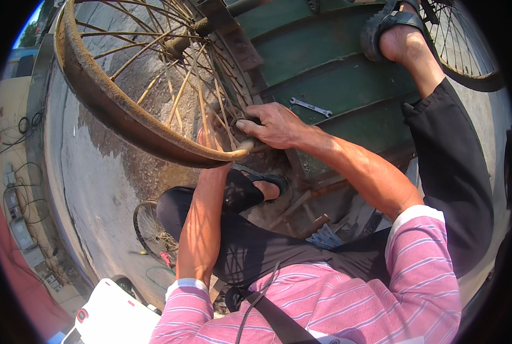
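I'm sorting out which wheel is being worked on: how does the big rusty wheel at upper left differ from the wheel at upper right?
The rusty wheel shows most of its bare brown rim, with no tyre visible; the upper-right wheel has a dark rim and is largely cut off by the picture's edge. Both hands, left hand and right hand, are at the rusty wheel's spokes; only a sandalled foot is near the other. Both are thin-spoked and flank the green cart bed.
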The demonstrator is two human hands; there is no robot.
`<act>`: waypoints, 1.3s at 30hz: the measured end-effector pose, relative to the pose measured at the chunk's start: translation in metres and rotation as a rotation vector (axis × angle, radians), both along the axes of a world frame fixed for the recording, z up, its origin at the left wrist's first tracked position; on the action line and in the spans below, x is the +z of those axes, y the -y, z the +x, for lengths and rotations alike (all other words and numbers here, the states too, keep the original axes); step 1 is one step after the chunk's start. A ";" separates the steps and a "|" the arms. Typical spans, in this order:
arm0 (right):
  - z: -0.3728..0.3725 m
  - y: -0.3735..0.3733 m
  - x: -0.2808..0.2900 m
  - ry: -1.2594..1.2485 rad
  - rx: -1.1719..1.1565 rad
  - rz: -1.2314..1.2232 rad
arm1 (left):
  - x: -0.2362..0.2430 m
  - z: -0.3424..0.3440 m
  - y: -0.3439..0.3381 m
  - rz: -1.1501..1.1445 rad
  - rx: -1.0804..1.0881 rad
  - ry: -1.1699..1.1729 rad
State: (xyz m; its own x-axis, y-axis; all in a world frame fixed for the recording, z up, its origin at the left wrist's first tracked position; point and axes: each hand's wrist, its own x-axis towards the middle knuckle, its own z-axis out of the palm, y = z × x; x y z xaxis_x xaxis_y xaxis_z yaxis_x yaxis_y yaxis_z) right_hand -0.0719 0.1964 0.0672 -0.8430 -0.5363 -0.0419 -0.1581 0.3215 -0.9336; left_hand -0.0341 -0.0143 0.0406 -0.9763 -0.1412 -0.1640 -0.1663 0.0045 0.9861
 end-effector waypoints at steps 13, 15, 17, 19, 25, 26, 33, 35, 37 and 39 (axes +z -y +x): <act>-0.010 -0.004 0.011 -0.207 0.127 0.119 | 0.000 -0.043 -0.026 0.519 0.365 0.113; -0.009 -0.003 0.013 -0.285 0.140 0.085 | -0.011 -0.033 -0.025 0.430 0.306 0.034; -0.004 0.000 0.018 -0.350 0.154 -0.010 | -0.007 -0.030 -0.023 0.328 0.298 0.009; 0.002 0.001 0.032 -0.343 0.172 0.055 | 0.005 -0.034 -0.026 0.274 0.302 0.029; -0.008 -0.009 0.046 0.058 0.170 -0.163 | 0.013 -0.039 -0.034 0.284 0.231 -0.031; -0.014 -0.014 0.041 0.040 0.123 -0.143 | 0.011 -0.039 -0.033 0.313 0.200 -0.054; -0.013 -0.011 0.024 0.209 0.136 -0.208 | 0.022 -0.019 -0.025 0.385 0.008 -0.107; -0.013 -0.007 0.031 0.305 0.163 -0.195 | 0.039 -0.022 -0.021 0.403 0.111 0.046; -0.011 -0.010 0.028 0.375 0.165 -0.251 | 0.046 -0.028 -0.027 0.449 0.189 0.215; -0.011 -0.009 0.022 0.450 0.181 -0.309 | 0.051 -0.029 -0.030 0.397 0.221 0.267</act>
State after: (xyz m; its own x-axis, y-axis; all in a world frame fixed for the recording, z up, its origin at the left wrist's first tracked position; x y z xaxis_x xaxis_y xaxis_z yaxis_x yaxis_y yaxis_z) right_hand -0.0833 0.2055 0.0892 -0.6724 -0.7145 -0.1935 0.2494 0.0274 -0.9680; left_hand -0.0627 0.0161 0.0918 -0.8472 -0.2152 -0.4857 -0.3668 -0.4242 0.8279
